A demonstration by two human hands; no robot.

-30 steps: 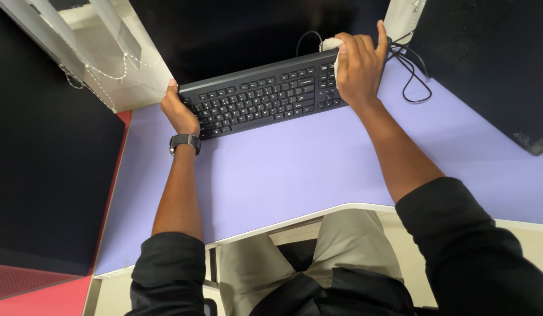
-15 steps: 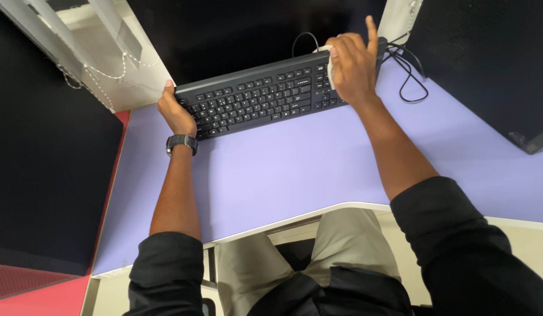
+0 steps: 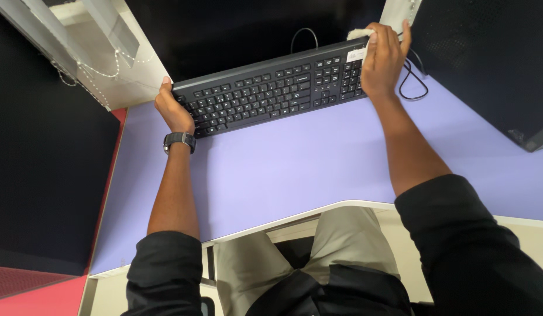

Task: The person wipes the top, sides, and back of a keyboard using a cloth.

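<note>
Left hand [image 3: 172,108] grips the left end of the black keyboard [image 3: 271,90] on the lilac surface [image 3: 295,169]. Right hand [image 3: 384,58] presses a white cloth [image 3: 358,33] on its right end, fingers closed over it.

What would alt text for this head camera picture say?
A seated person's left hand grips the left end of a black keyboard on a lilac desk, while the right hand presses a white cloth on its right end.

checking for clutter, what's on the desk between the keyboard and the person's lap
Nothing: in the head view the lavender desk is bare from the black keyboard to its near edge, crossed only by both forearms.
</note>
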